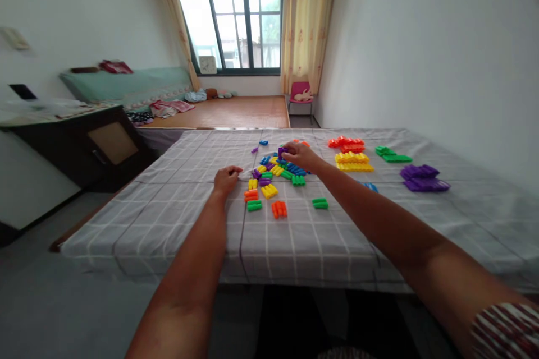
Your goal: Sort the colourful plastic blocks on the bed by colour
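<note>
My right hand (298, 153) pinches a purple block (282, 153) above the far side of a loose pile of blue, green, yellow and purple blocks. Left of the pile, my left hand (228, 178) rests on the cloth with its fingers curled; whether anything is in them is too small to tell. Nearer the front lie an orange block (279, 209) and a green block (320, 203). To the right are an orange group (346, 144), a yellow group (354, 162), a green group (392, 155) and a purple group (424, 178). My right forearm partly hides some blue blocks (370, 186).
A grey checked cloth (168, 219) covers the table. A dark cabinet (84, 140) stands at the left. Beyond the table are a low wooden platform (240, 112), a pink chair (300, 91) and a window. A white wall runs along the right.
</note>
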The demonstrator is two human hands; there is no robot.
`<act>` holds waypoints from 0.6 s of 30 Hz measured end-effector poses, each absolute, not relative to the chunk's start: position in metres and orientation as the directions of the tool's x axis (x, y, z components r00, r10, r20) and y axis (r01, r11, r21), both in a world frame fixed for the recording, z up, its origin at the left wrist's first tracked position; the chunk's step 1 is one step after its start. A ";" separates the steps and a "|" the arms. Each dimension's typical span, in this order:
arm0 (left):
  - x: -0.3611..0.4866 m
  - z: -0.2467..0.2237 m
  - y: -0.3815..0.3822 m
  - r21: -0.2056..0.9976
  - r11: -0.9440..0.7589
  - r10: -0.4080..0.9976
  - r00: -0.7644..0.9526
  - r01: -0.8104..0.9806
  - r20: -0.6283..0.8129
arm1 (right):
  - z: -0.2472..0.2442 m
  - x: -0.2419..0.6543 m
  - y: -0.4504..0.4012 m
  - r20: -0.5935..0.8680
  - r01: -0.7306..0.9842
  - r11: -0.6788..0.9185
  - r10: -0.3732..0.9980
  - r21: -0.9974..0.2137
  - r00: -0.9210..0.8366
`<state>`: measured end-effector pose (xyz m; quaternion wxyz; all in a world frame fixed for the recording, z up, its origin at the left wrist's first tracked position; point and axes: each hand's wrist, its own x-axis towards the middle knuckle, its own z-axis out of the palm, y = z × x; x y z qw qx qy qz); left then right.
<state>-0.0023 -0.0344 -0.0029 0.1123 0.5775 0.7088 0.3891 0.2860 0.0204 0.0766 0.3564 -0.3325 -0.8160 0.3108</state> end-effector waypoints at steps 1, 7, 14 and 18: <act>-0.003 -0.003 -0.034 0.677 0.030 0.907 -0.305 0.735 0.290 | 0.077 0.311 0.015 0.401 0.271 0.571 0.775 -0.775 -0.488; -0.006 0.001 -0.033 0.610 0.059 0.917 -0.283 0.790 0.279 | 0.054 0.477 -0.011 0.550 0.560 0.509 0.828 -0.654 -0.111; -0.004 0.007 -0.037 0.586 0.099 0.917 -0.303 0.804 0.260 | 0.004 0.598 -0.029 0.402 0.964 0.218 0.905 -0.155 -0.140; -0.001 0.012 -0.039 0.570 0.141 0.919 -0.321 0.809 0.228 | -0.001 0.616 -0.032 0.310 0.951 0.250 0.932 -0.180 -0.186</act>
